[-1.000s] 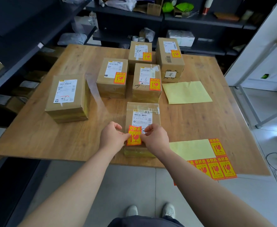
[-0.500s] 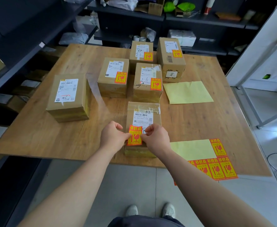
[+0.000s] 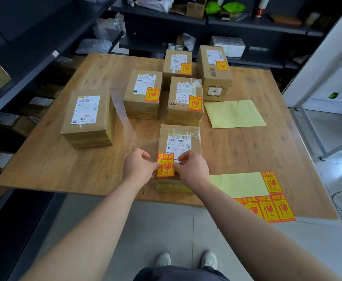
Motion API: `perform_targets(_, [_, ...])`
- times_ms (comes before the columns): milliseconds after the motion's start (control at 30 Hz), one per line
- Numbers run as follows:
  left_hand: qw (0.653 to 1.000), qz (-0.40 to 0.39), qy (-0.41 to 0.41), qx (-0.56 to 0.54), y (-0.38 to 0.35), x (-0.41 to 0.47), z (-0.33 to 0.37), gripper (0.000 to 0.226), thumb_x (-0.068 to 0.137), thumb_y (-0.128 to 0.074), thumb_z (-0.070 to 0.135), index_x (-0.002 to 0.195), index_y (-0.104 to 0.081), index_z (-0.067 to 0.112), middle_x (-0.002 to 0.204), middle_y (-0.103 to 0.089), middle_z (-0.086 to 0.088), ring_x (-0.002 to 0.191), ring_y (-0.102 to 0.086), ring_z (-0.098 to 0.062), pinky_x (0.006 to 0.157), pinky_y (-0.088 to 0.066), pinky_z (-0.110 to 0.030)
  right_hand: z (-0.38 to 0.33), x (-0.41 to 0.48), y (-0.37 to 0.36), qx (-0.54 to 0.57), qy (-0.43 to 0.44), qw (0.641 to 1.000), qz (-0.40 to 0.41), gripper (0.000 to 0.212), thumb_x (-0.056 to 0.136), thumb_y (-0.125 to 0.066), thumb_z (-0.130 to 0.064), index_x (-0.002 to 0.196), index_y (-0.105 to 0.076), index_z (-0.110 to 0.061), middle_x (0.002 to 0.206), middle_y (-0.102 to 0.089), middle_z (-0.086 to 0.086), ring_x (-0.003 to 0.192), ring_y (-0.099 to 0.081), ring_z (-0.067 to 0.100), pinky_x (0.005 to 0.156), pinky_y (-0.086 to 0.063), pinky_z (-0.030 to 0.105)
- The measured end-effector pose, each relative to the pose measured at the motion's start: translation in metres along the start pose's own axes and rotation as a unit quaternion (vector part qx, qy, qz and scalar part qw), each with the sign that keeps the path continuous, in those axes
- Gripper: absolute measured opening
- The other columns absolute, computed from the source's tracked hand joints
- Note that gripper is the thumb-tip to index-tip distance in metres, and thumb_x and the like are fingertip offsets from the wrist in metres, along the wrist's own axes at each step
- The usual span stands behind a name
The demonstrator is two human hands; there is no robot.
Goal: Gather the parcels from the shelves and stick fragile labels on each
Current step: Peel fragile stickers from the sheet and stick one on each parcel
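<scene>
While the brown cardboard parcel point(image 3: 164, 138) is lying on the wooden table point(image 3: 44, 159), the left hand point(image 3: 138, 169) and right hand point(image 3: 192, 169) are each pinching the red-and-yellow fragile label point(image 3: 165, 166) over its top.

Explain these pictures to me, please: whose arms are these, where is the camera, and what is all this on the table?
No machine here: a person wears a camera on the head, so you look down along their own arms. The left hand and right hand each pinch a side of one red-and-yellow fragile label, over the nearest parcel on the wooden table. Four labelled parcels stand behind it; the big parcel at the left has no fragile label yet. At the right lie a sticker sheet with labels left on it and an empty yellow backing sheet.
</scene>
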State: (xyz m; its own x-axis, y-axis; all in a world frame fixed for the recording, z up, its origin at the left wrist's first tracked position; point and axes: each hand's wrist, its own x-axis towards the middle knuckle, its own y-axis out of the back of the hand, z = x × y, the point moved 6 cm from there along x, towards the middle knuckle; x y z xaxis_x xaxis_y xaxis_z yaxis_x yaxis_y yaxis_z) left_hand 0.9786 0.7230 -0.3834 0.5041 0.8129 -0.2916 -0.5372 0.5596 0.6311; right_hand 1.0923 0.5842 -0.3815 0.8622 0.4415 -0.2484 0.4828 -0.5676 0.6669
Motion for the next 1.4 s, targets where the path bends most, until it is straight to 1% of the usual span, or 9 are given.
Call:
perform_targets(167, [1.0,0.005,-0.002,-0.005,0.0,0.0,0.002,0.04,0.07,-0.082,0.029,0.094,-0.051,0.018,0.09,-0.067,-0.007,0.078,-0.066,-0.023,0.062,-0.053,-0.031,0.0,0.0,-0.001,-0.007,0.012,1.0,0.01,0.017,0.083,-0.07,-0.028,0.09,-0.055,-0.026,0.082,-0.062,-0.01,0.073,-0.061,0.008,0.064,-0.057,0.029])
perform_targets(467, [0.999,0.017,-0.045,0.012,0.002,-0.003,0.008,0.035,0.073,-0.081,0.027,0.089,-0.051,0.019,0.085,-0.067,-0.003,0.074,-0.064,-0.017,0.051,-0.043,-0.022,0.0,-0.001,-0.002,-0.02,0.026,0.999,0.023,0.016,0.083,-0.069,-0.028,0.091,-0.055,-0.026,0.078,-0.059,-0.012,0.073,-0.061,0.007,0.064,-0.056,0.029])
perform_targets(633, [0.997,0.012,-0.078,-0.011,0.001,-0.006,0.005,0.028,0.074,-0.08,0.023,0.076,-0.053,0.018,0.074,-0.063,-0.002,0.068,-0.064,-0.02,0.062,-0.057,-0.036,-0.003,-0.003,-0.002,-0.035,0.047,0.998,0.025,0.013,0.084,-0.067,-0.028,0.087,-0.055,-0.026,0.075,-0.058,-0.013,0.073,-0.059,0.007,0.062,-0.054,0.027])
perform_targets(733, [0.993,0.011,-0.114,-0.011,-0.002,-0.011,0.001,0.02,0.078,-0.077,0.024,0.073,-0.058,0.018,0.074,-0.064,0.0,0.067,-0.064,-0.019,0.058,-0.054,-0.031,-0.006,-0.005,-0.003,-0.061,0.066,0.996,0.024,0.009,0.085,-0.066,-0.027,0.082,-0.058,-0.025,0.076,-0.062,-0.009,0.069,-0.059,0.008,0.057,-0.052,0.025])
perform_targets(867, [0.992,0.007,-0.123,-0.033,-0.006,-0.014,-0.005,0.014,0.081,-0.073,0.026,0.078,-0.062,0.019,0.076,-0.065,0.003,0.068,-0.064,-0.017,0.06,-0.057,-0.035,-0.007,-0.005,-0.003,-0.066,0.071,0.995,0.025,0.008,0.086,-0.065,-0.026,0.082,-0.059,-0.025,0.077,-0.063,-0.008,0.068,-0.059,0.008,0.053,-0.048,0.021])
perform_targets(1000, [0.988,-0.006,-0.152,-0.026,-0.009,-0.016,-0.009,0.009,0.082,-0.072,0.026,0.078,-0.063,0.025,0.081,-0.065,0.007,0.07,-0.061,-0.013,0.058,-0.046,-0.024,-0.008,-0.008,-0.003,-0.08,0.089,0.992,0.029,0.005,0.086,-0.064,-0.026,0.084,-0.06,-0.024,0.078,-0.065,-0.008,0.068,-0.06,0.01,0.052,-0.045,0.021])
perform_targets(1133, [0.985,-0.022,-0.168,-0.026,-0.013,-0.018,-0.017,0.005,0.083,-0.07,0.029,0.084,-0.065,0.03,0.09,-0.062,0.007,0.079,-0.058,-0.008,0.064,-0.048,-0.025,-0.007,-0.011,-0.003,-0.092,0.148,0.985,0.015,0.01,0.086,-0.065,-0.029,0.093,-0.069,-0.023,0.095,-0.059,-0.005,0.077,-0.057,0.01,0.054,-0.039,0.017])
perform_targets(1233, [0.981,-0.047,-0.184,-0.047,-0.015,-0.018,-0.019,0.01,0.084,-0.069,0.027,0.091,-0.067,0.034,0.097,-0.057,0.007,0.084,-0.057,-0.007,0.067,-0.046,-0.019,-0.003,-0.013,-0.004,-0.081,0.182,0.98,-0.02,0.017,0.086,-0.067,-0.029,0.101,-0.073,-0.021,0.102,-0.054,-0.002,0.079,-0.056,0.01,0.063,-0.044,0.019])
perform_targets(1400, [0.972,-0.12,-0.203,0.002,-0.023,-0.016,-0.024,0.039,0.093,-0.055,0.035,0.129,-0.049,0.048,0.1,-0.042,0.01,0.083,-0.051,-0.008,0.073,-0.045,-0.019,0.001,-0.027,-0.007,-0.158,0.28,0.946,-0.038,0.03,0.092,-0.06,-0.031,0.119,-0.067,-0.02,0.105,-0.051,0.003,0.083,-0.058,0.019,0.07,-0.051,0.029])
